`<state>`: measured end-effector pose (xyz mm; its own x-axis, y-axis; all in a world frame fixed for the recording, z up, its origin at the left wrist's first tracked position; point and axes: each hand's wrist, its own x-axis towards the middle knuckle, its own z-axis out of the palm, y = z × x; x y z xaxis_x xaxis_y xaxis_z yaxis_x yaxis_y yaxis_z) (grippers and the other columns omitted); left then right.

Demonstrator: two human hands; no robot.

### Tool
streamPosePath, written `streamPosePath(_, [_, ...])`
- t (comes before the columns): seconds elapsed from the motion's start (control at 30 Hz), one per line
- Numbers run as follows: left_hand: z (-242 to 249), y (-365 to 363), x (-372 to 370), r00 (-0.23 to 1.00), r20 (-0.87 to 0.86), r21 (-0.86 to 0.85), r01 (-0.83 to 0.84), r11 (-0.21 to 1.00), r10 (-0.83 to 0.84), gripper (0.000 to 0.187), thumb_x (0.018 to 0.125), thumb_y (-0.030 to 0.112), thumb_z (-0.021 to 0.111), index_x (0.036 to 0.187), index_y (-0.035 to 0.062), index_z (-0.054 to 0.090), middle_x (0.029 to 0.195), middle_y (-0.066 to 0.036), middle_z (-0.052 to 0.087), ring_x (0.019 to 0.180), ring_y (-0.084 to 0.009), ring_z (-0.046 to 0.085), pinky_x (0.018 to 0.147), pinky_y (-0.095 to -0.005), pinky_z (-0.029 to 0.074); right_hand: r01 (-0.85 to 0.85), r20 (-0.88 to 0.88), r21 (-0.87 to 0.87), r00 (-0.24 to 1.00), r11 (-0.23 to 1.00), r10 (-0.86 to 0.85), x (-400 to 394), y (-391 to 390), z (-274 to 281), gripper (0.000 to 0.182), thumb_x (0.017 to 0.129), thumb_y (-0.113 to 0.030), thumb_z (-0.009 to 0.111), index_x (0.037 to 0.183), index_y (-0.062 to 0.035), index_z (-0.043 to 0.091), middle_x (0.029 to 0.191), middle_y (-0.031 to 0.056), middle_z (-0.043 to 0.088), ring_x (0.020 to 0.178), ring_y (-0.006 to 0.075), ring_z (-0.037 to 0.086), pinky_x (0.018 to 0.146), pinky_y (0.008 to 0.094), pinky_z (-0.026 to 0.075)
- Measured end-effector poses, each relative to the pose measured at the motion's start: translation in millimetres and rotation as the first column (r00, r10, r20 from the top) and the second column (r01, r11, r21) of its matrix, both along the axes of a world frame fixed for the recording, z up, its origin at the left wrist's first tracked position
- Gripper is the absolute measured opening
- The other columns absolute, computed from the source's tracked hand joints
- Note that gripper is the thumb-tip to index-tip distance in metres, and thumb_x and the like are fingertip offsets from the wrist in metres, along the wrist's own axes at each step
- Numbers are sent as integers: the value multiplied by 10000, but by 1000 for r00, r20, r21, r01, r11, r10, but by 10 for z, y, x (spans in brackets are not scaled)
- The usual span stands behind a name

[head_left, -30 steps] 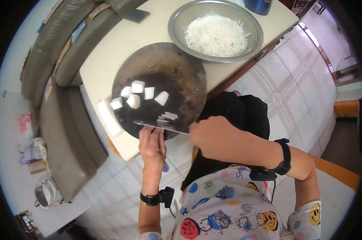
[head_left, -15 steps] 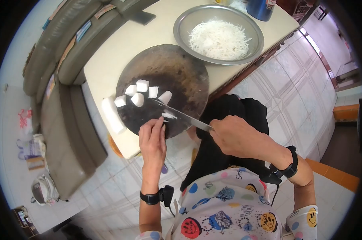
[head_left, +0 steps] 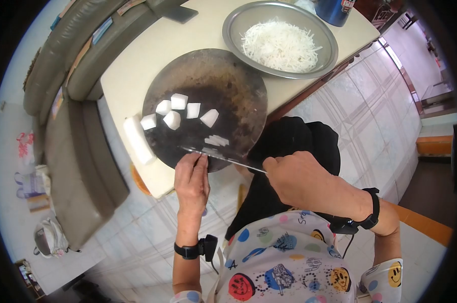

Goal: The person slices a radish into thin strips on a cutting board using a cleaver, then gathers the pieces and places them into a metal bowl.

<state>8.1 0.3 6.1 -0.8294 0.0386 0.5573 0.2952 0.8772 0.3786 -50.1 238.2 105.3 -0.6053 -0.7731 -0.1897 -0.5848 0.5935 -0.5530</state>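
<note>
The right hand (head_left: 300, 183) is closed in a fist around the handle of a long thin steel knife (head_left: 222, 158); the handle itself is hidden inside the fist, and only the narrow blade shows, seen nearly edge-on, lying across the near edge of the round dark, stained chopping board (head_left: 228, 86). The left hand (head_left: 192, 181) rests at that same near edge, fingers together and stretched flat, their tips touching the blade's left end; what lies beneath the fingertips cannot be made out. Just beyond the blade sit a few thin white slices (head_left: 216, 140), probably the same vegetable, though they blur into one pale patch. Farther in, toward the board's left side, five chunky white cut pieces (head_left: 180, 110) lie close together. A long white peeled root piece (head_left: 139, 139) lies off the board along the left edge of the cream tabletop (head_left: 137, 55). At the tabletop's far right corner stands a wide round steel basin (head_left: 233, 25) heaped with fine white shreds (head_left: 281, 46), and behind it a blue container (head_left: 337, 9) is cut off by the frame's top.
</note>
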Motion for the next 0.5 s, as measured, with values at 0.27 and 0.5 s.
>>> streamPosePath(0.27, [71, -41, 16, 998, 50, -67, 47, 997, -44, 238, 695, -98, 677, 928, -49, 682, 967, -149, 631, 907, -311, 616, 761, -381, 504, -44, -4, 32, 999, 999, 44, -58, -2, -10, 88, 722, 17, 563, 796, 64, 575, 646, 211, 614, 630, 373, 642, 573, 429, 500])
streamPosePath(0.5, [77, -28, 16, 998, 38, -85, 55, 995, -52, 247, 686, -102, 675, 929, -57, 677, 980, -152, 630, 923, -316, 617, 766, -386, 507, -46, 73, 39, 996, 998, 43, -67, -6, 23, 75, 712, 31, 559, 769, 79, 568, 628, 226, 599, 626, 380, 638, 568, 434, 494])
